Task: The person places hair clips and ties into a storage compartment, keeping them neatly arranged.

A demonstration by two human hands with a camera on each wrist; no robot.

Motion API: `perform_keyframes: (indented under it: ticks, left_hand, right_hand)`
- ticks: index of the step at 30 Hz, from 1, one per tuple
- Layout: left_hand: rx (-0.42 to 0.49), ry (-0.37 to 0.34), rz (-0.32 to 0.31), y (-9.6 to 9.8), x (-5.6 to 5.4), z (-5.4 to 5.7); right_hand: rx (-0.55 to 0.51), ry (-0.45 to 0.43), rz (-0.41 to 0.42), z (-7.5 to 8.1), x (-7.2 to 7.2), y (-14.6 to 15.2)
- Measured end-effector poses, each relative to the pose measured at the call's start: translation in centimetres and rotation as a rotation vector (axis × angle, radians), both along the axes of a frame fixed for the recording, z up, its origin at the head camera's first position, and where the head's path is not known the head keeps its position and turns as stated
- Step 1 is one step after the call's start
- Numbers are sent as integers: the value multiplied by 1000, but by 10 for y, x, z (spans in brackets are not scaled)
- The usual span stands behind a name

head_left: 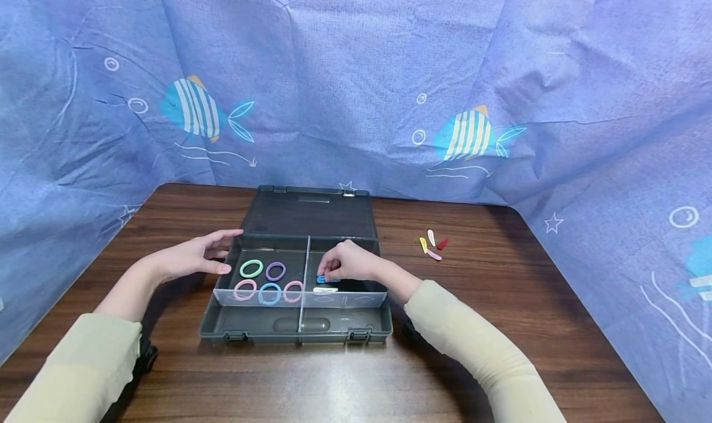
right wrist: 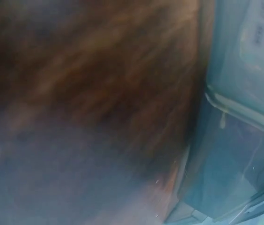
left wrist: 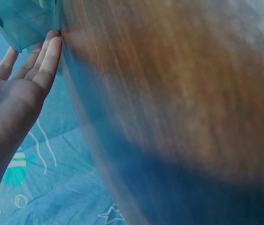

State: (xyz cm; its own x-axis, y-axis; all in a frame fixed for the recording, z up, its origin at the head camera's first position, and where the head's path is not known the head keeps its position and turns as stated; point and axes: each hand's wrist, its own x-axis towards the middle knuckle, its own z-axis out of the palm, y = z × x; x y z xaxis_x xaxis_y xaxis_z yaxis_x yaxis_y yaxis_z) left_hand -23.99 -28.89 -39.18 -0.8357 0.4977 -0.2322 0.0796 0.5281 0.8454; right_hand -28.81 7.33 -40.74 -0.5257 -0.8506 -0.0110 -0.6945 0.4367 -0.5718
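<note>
A dark translucent box [head_left: 258, 335] with dividers lies on the table, its lid [head_left: 311, 216] folded back. My right hand [head_left: 350, 262] reaches into the back right compartment and pinches a blue hair clip [head_left: 321, 279]. Just in front of it lies a white hair clip [head_left: 325, 291]. At the box's left wall my left hand [head_left: 194, 256] rests with fingers extended; the left wrist view shows its fingertips [left wrist: 53, 44] against the box [left wrist: 24, 23]. Several hair ties, among them a green hair tie [head_left: 251, 261] and a blue hair tie [head_left: 269, 302], lie in the back left compartment.
Right of the box, a yellow hair clip [head_left: 423, 244], a white hair clip [head_left: 431, 237], a red hair clip [head_left: 442, 243] and a pink hair clip [head_left: 434, 255] lie on the wooden table [head_left: 473, 287]. A blue fish-print cloth [head_left: 356, 89] hangs behind.
</note>
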Motion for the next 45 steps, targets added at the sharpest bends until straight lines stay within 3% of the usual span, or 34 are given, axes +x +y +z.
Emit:
perform_keyframes:
  ticks: [11,19,40,45]
  left_hand:
    - [-5,-7,3,-1,1,1]
    - [-12,-11,7,0,2,2]
    - [-7,-1,-4,1,3,1]
    - [-19,7,-1,1,3,2]
  right_hand:
    - [56,89,8,-3,-1,-7]
    - [46,78,14,-1,-1,-4]
    - [-17,97,18,37,3,32]
    - [-18,87,-27,46,3,47]
